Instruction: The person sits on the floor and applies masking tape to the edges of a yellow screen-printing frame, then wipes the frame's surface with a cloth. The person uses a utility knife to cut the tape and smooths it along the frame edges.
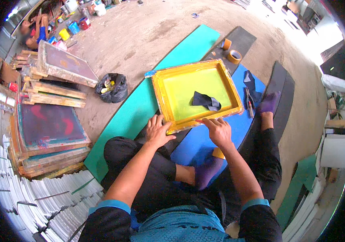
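A screen printing frame (196, 126) with yellow-stained wooden sides and a pale yellow mesh lies tilted in front of me. On its mesh rests a crumpled dark cloth strip (205, 101). My left hand (157, 131) grips the frame's near left corner, fingers over the side and thumb spread toward me. At the near side, right of the middle, my right hand (219, 131) is curled over the rim; its fingertips are partly hidden. Beneath the frame are a blue mat (192, 147) and a teal mat (140, 99).
Pliers (249, 103) and another dark cloth piece (249, 80) lie right of the frame. Two tape rolls (234, 57) sit beyond it. Stacked screen frames (51, 121), a black plastic bag (112, 88) and paper bundles (47, 197) stand left. A person (39, 32) sits far left near paint cans.
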Demonstrator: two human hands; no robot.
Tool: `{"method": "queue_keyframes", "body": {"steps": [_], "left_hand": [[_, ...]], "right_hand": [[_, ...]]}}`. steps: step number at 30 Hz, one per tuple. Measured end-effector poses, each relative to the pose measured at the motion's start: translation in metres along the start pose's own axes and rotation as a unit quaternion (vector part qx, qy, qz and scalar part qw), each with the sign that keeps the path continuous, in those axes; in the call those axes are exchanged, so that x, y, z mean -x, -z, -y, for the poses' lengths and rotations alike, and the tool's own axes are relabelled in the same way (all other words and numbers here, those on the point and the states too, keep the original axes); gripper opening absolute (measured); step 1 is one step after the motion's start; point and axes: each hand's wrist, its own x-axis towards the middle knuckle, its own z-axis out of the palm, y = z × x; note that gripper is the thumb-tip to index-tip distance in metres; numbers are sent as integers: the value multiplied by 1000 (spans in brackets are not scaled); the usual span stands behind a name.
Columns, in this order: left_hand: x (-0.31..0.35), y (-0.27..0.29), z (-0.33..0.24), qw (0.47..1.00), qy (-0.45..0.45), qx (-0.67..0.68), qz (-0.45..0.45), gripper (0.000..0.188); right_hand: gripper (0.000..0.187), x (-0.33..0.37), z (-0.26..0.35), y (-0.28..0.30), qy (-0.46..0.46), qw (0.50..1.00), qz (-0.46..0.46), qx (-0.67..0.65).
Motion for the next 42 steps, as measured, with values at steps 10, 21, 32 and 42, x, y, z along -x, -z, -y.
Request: {"method": "queue_keyframes", "body": {"steps": [10,21,32,42], "left_hand": [[-12,-7,8,990,-69,-112,47,65],[-4,-5,-4,997,-47,-53,31,66],[-4,-17,-27,996,-24,-90,0,44],[3,-36,-40,991,40,-121,35,62]], "right_hand": [[29,75,-2,22,-101,994,16,-31],[41,90,-14,33,-135,985,-28,-105],[34,93,-9,33,-138,982,-41,-118],[23,103,-23,10,-329,899,-98,-271]]}}
